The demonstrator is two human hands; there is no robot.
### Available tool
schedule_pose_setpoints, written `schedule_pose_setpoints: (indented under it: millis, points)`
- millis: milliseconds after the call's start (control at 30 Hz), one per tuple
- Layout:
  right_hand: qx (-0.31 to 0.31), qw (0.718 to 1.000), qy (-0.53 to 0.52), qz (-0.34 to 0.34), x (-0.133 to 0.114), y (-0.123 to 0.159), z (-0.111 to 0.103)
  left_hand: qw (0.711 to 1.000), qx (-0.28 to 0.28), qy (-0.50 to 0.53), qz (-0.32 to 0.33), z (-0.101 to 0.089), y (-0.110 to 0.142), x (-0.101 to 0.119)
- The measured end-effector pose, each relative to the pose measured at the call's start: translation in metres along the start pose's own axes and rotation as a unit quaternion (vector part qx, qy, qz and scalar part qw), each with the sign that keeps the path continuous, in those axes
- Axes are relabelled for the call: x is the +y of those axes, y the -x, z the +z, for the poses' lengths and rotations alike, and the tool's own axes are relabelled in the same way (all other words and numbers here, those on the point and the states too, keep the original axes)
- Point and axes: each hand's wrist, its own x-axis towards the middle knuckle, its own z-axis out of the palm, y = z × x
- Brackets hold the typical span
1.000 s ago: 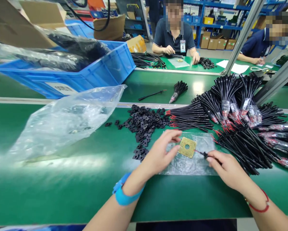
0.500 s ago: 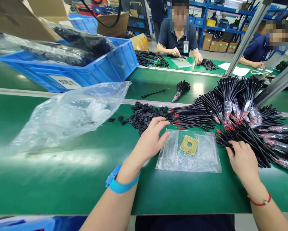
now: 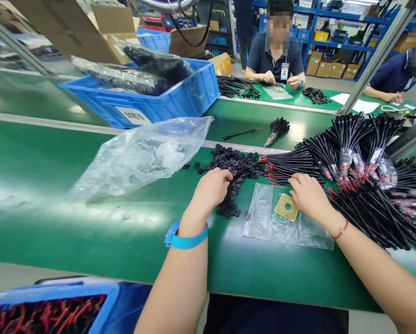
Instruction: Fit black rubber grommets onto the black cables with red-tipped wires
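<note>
While the left hand (image 3: 211, 191) sits curled over a heap of black pieces (image 3: 237, 164), its fingers dip into the pile, and the knuckles hide whether they grip anything. The pieces are small, flat, matte and punched with holes, and they trail out from under those fingers in a loose, narrow strip.

The right hand (image 3: 310, 195) hangs with its fingers bent and close together, just beside the red-tipped ends of a bundle of black wires (image 3: 291, 169). I cannot tell whether those fingers are holding anything. Below them, a tan square pad (image 3: 286, 207) with a round central hole lies flat on a clear plastic bag (image 3: 261, 218), whose thin film is creased and glossy.

Both hands are over a smooth green surface (image 3: 89, 236). Left of the left fingers slumps a crumpled clear bag (image 3: 141, 157), and beyond it stands a ribbed blue crate (image 3: 141, 104) holding black bagged goods. More wires, thick and tangled, spread to the right of the right fingers.
</note>
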Motion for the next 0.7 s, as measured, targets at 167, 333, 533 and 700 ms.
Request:
schedule_pose_setpoints:
  millis: [167, 333, 533, 700]
  points:
    - [-0.002, 0.999, 0.002, 0.044, 0.011, -0.029, 0.023, 1.000, -0.009, -0.027, 0.007, 0.008, -0.005, 0.001]
    - [0.015, 0.999, -0.021, 0.038, 0.021, -0.025, 0.028, 0.999, -0.012, -0.050, 0.008, 0.019, -0.005, 0.009]
    - [0.072, 0.993, -0.092, 0.020, 0.020, -0.001, 0.006, 0.999, 0.003, -0.039, 0.015, 0.018, -0.005, 0.013]
    - [0.137, 0.973, -0.184, -0.003, 0.015, 0.032, -0.019, 1.000, 0.021, 0.010, 0.013, 0.014, -0.006, 0.015]
